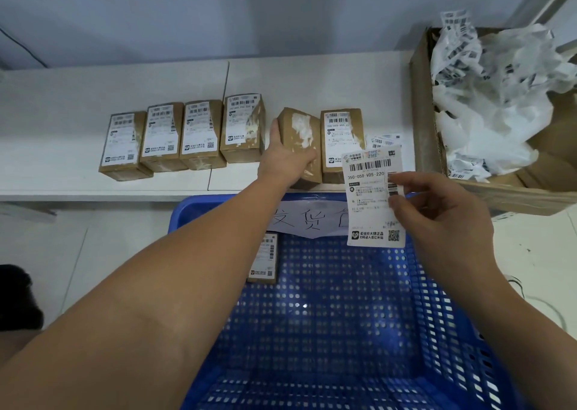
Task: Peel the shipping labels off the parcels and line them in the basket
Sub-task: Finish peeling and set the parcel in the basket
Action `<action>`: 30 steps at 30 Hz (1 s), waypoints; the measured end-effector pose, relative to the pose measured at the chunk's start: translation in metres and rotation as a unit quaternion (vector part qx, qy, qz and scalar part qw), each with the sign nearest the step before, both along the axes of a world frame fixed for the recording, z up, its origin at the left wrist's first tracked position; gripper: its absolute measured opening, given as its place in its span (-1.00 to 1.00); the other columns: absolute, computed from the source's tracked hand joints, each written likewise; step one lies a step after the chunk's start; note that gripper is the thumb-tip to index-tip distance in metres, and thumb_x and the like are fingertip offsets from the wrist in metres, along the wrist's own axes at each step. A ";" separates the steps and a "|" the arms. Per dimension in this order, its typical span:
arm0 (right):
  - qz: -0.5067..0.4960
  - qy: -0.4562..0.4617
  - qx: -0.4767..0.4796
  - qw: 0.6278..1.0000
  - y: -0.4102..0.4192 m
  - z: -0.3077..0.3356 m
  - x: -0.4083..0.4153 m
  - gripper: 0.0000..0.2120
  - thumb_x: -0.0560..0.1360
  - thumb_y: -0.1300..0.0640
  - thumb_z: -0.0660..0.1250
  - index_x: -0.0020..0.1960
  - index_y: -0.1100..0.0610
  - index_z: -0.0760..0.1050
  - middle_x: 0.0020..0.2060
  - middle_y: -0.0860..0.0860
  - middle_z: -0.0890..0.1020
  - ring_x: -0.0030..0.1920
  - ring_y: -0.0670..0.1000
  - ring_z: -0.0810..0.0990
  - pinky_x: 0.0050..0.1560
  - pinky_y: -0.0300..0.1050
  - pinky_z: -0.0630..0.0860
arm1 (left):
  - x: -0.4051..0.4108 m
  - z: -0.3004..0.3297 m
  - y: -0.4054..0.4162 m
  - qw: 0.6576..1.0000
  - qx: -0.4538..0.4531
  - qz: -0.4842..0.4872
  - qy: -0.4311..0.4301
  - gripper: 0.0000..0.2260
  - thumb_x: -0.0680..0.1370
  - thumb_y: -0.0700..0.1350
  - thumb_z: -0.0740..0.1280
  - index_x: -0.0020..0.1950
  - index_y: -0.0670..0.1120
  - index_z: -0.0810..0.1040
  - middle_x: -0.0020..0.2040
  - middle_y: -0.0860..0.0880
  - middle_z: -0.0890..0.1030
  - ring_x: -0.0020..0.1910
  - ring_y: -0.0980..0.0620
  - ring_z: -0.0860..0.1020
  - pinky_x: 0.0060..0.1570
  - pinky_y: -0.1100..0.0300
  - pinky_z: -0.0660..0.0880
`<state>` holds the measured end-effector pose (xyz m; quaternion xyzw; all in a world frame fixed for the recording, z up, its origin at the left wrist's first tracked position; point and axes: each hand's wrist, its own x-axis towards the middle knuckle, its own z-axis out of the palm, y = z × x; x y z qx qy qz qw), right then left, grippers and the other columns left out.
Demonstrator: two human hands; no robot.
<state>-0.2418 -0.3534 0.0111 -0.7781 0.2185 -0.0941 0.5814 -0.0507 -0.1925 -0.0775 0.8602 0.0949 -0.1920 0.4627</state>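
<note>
Basket [443, 316]: blue, perforated plastic, filling the lower centre and lower right of the frame; a white paper sign [307, 219] with handwritten characters hangs on its far wall; one labelled parcel [263, 258] lies inside at its far left, partly hidden by the left forearm
Left hand [288, 158]: reaching to the middle of the frame; palm and fingers clasped over the stripped parcel [301, 144], thumb on its left side
Stripped parcel: brown, tilted, only torn white paper scraps on its top; standing on the desk [62, 97] between two labelled boxes
Right hand [437, 205]: right of centre; thumb and fingers pinching the right edge of the peeled label [371, 197]
Peeled label: white sheet with barcode, printed text and a QR code; held upright above the basket's far right corner, covering part of the rightmost parcel [342, 138]
Row of parcels [184, 134]: four brown boxes with labels on, side by side at centre left on the white desk; a fifth labelled one to the right of the stripped box
Loose labels [385, 141]: lying on the desk behind the held sheet
Cardboard box [421, 97]: upper right of the frame; heaped with crumpled white backing paper [493, 97]
</note>
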 end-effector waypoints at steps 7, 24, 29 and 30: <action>0.004 -0.015 0.020 1.000 0.000 0.006 0.001 -0.79 0.55 0.24 0.42 0.09 -0.03 0.63 -0.22 -0.10 0.70 -0.16 -0.13 0.71 -0.31 -0.32 0.61 | -0.020 0.050 0.016 0.993 -0.098 0.018 -0.069 -0.47 0.71 0.27 0.06 0.67 0.20 0.12 0.58 0.10 0.37 0.45 0.07 0.43 0.47 0.10 0.34; 0.077 -0.023 0.187 0.979 0.028 0.007 -0.002 -0.81 0.49 0.32 0.40 0.07 0.13 0.57 0.04 -0.02 0.74 0.02 0.04 0.74 -0.07 -0.10 0.68 | -0.138 0.070 0.079 0.968 -0.239 -0.030 0.070 -0.54 0.69 0.21 0.10 0.58 0.48 0.09 0.41 0.31 0.51 0.22 0.26 0.63 0.00 0.34 0.61; 0.080 -0.011 0.197 0.977 0.023 -0.002 0.008 -0.76 0.42 0.22 0.43 0.08 0.14 0.57 0.11 0.03 0.71 0.08 0.09 0.72 0.03 0.05 0.67 | -0.118 0.076 0.061 0.967 -0.248 -0.026 0.055 -0.55 0.70 0.16 0.17 0.54 0.50 0.14 0.34 0.23 0.61 0.12 0.17 0.69 -0.02 0.14 0.68; 0.083 -0.012 0.193 0.978 0.023 -0.003 0.011 -0.76 0.42 0.22 0.43 0.08 0.14 0.57 0.10 0.02 0.71 0.08 0.10 0.72 0.04 0.07 0.67 | -0.116 0.077 0.059 0.965 -0.255 -0.023 0.048 -0.54 0.70 0.14 0.18 0.54 0.49 0.15 0.29 0.22 0.65 0.11 0.14 0.70 0.03 0.06 0.68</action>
